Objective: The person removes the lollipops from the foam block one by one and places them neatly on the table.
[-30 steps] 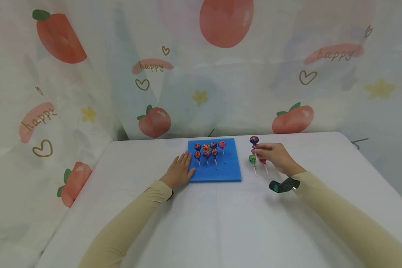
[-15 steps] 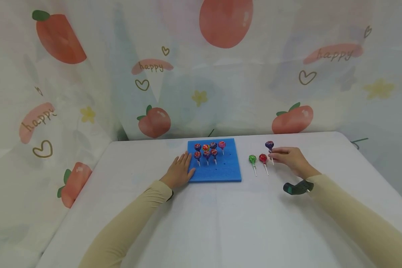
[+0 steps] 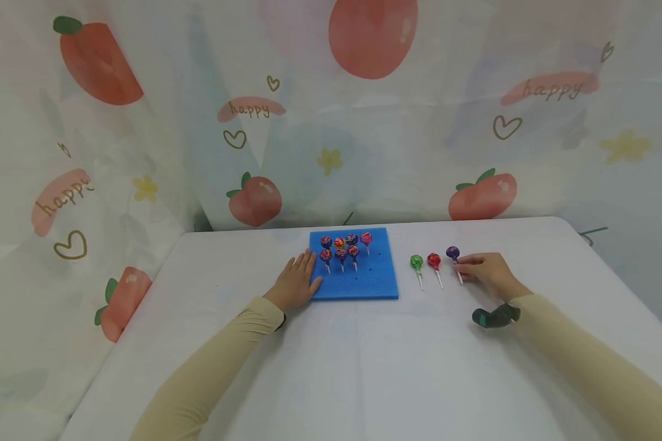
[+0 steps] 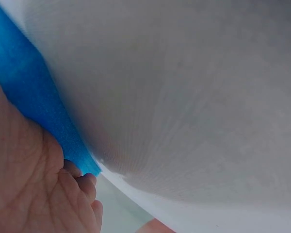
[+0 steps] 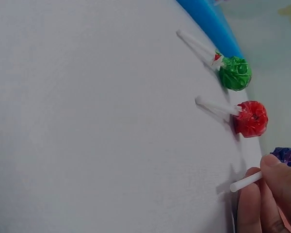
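Between thumb and fingers, my right hand [image 3: 491, 272] pinches a purple lollipop [image 3: 453, 252] by its white stick, low over the table. Left of it lie a red lollipop [image 3: 434, 261] and a green lollipop [image 3: 416, 262], side by side with sticks toward me; the right wrist view shows all three. My left hand [image 3: 293, 284] rests with straight fingers against the left edge of a blue foam board [image 3: 377, 282]. Several wrapped lollipops [image 3: 340, 253] stand upright in two rows on that board. In the left wrist view, the palm and the blue board edge show.
A white table [image 3: 331, 367] bears everything. Behind it hangs a printed curtain [image 3: 391, 141] with fruit and hearts, and it also closes off the left side. A dark band [image 3: 496, 316] is on my right wrist.
My right hand has carried the purple lollipop rightward from above the green and red ones, then lowered it beside the red one. The left hand and the board have stayed put.
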Demonstrator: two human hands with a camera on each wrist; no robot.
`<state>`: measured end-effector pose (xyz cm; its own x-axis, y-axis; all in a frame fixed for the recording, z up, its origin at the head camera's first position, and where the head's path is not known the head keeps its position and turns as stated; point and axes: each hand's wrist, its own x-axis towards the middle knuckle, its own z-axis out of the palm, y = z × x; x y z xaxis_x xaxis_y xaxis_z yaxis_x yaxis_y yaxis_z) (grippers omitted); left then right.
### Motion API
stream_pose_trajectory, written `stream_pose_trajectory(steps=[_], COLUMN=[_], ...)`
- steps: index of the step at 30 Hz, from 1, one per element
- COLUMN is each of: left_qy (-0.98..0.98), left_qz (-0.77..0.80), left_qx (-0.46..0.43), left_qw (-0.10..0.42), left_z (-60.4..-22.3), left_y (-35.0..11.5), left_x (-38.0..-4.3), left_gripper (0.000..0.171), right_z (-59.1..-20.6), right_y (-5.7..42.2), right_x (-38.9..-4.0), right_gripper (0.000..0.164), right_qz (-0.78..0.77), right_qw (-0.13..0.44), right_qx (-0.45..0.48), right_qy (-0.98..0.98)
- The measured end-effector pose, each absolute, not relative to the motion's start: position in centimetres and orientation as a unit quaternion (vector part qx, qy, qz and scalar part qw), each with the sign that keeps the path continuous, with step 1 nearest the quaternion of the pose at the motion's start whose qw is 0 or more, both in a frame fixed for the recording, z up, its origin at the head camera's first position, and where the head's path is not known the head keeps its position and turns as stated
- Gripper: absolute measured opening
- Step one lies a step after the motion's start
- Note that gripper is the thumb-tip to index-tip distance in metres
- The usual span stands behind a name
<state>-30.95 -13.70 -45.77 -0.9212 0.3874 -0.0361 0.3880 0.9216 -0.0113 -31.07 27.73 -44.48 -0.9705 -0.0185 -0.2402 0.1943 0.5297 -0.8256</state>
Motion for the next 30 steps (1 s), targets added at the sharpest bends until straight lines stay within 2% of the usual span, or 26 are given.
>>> stream_pose_trajectory(steps=[22,30], left_qy=[0.980,0.980], left_qz=[-0.008,-0.011], left_qx=[0.201,0.198], left_qw=[0.014,0.018], left_z=[-45.4,-45.6], left_y=[-13.7,-13.7], left_x=[-30.7,-30.9], left_gripper=[0.064,0.064], right_z=[-43.6,-43.1], right_y=[27.2,27.5], right_x=[-30.9,-30.7], right_gripper=[0.035,0.040], right_qz=[-0.377,-0.378], right_qw=[0.099,0.123], right_qx=[0.046,0.042], right_qy=[0.920,0.916])
